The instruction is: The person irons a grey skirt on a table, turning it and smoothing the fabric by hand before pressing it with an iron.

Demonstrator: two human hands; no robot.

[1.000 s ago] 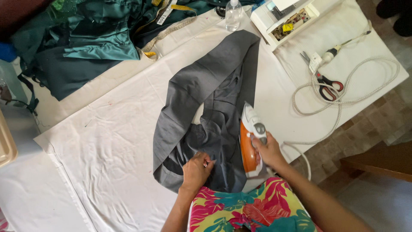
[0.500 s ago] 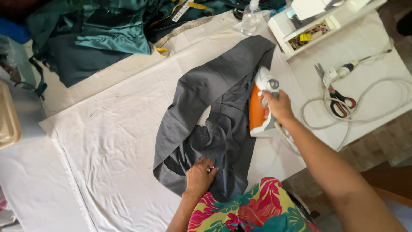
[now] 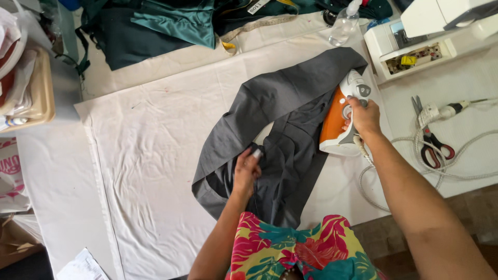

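Note:
A dark grey garment (image 3: 270, 111) lies curved on a white cloth (image 3: 150, 150) spread over the table. My right hand (image 3: 364, 116) grips the handle of an orange and white iron (image 3: 340, 116), which rests on the garment's upper right part. My left hand (image 3: 246, 171) pinches a fold of the grey fabric near its lower middle, fingers closed on the cloth. My flowered clothing (image 3: 290, 249) fills the bottom of the view.
Red-handled scissors (image 3: 430, 140) and a coiled white iron cord (image 3: 446, 171) lie to the right. A white sewing machine (image 3: 430, 31) stands at top right, a clear spray bottle (image 3: 344, 25) beside it. Green fabrics (image 3: 155, 26) are piled at the back; a tan tray (image 3: 39, 96) sits at left.
The iron has slid away from me along the garment toward its upper right end. My left hand has lifted and pinched the fabric instead of pressing flat.

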